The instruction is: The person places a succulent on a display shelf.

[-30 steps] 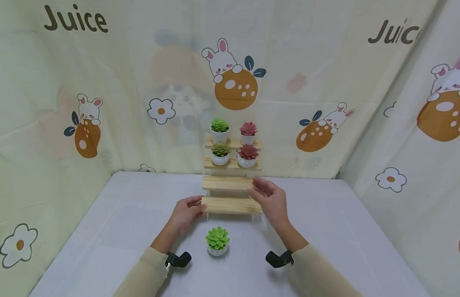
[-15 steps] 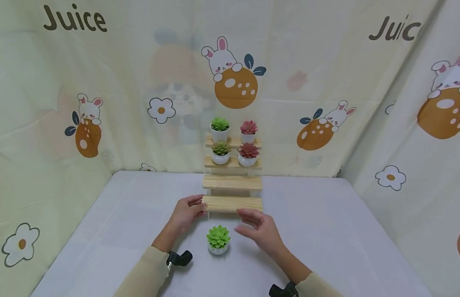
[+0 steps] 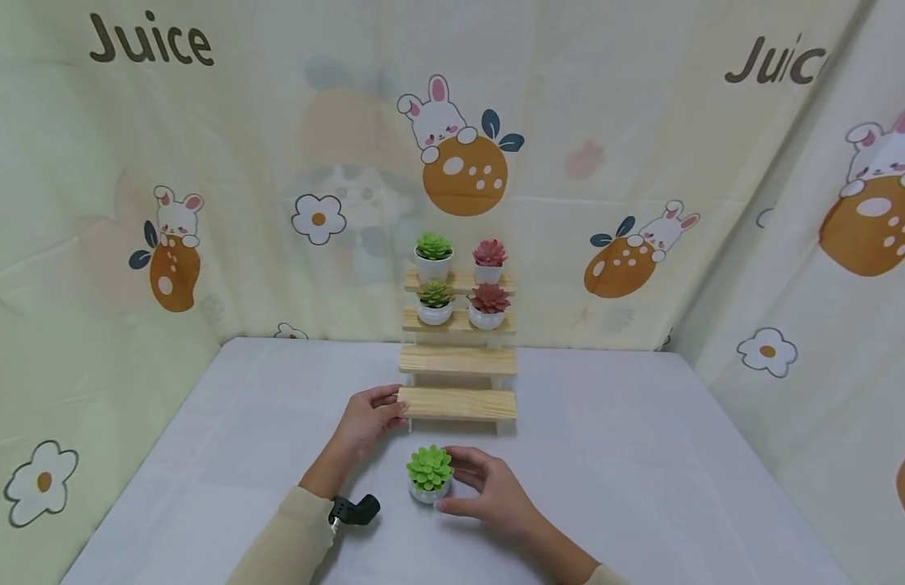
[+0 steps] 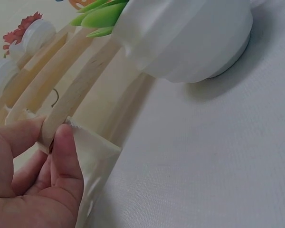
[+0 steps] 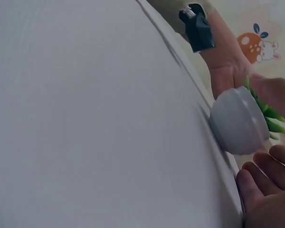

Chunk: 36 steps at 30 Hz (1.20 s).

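Observation:
A potted succulent (image 3: 429, 469) with bright green leaves in a white pot stands upright on the table before a stepped wooden shelf (image 3: 456, 402). My left hand (image 3: 365, 421) pinches the left end of the lowest board; the left wrist view shows thumb and fingers on either side of that board (image 4: 80, 85). Beside the loose plant, my right hand (image 3: 489, 491) has its thumb and fingers spread at the right of the pot. In the right wrist view the white pot (image 5: 240, 121) sits between thumb and fingers (image 5: 270, 171); whether they touch it I cannot tell.
On the top step stand a green succulent (image 3: 433, 256) and a pink one (image 3: 489, 260). The step below bears a dark green succulent (image 3: 434, 302) and a red one (image 3: 487, 305). A printed curtain (image 3: 350, 146) hangs behind the white table (image 3: 606, 431).
My right hand has come down from the right side of the shelf to the loose green succulent. My left hand has kept its hold on the lowest board.

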Each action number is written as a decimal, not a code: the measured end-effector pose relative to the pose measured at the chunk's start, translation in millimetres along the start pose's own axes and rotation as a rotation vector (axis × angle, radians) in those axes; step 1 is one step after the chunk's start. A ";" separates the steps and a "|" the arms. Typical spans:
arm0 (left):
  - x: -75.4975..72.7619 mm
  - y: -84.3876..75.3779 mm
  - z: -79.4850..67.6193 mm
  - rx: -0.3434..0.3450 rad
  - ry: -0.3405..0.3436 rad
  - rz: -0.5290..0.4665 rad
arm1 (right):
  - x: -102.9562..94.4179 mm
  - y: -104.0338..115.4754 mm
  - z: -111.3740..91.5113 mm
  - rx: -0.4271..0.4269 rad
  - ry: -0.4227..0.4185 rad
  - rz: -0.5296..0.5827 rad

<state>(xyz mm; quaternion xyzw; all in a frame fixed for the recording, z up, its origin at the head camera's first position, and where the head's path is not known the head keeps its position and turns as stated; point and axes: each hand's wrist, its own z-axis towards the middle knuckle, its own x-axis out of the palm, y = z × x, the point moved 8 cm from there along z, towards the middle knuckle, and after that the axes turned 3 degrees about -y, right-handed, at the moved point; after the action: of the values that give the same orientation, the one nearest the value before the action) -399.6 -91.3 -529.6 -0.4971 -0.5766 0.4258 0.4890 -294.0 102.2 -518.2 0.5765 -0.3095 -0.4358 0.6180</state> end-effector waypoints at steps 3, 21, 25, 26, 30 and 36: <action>0.9 -0.5 -0.4 -0.001 0.002 0.000 | 2.9 -2.8 1.2 0.008 -0.027 -0.014; 0.3 0.8 0.0 -0.009 -0.002 0.000 | 14.1 -5.4 8.5 0.023 -0.053 -0.043; -0.3 0.8 -0.1 -0.009 -0.013 -0.002 | 14.3 -6.2 9.4 0.031 -0.051 -0.058; -0.1 0.6 -0.5 -0.011 -0.013 0.000 | 14.0 -6.6 9.5 0.037 -0.053 -0.060; 0.4 0.3 -0.5 -0.015 -0.009 0.013 | 12.6 -7.1 9.7 0.052 -0.062 -0.068; -0.2 0.4 0.6 -0.008 -0.002 0.007 | 8.8 -3.2 9.5 0.035 -0.079 -0.064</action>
<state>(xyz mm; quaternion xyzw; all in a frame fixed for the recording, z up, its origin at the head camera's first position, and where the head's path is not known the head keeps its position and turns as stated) -400.1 -91.4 -530.1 -0.5004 -0.5772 0.4258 0.4850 -299.3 90.3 -521.0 0.5792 -0.3228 -0.4722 0.5808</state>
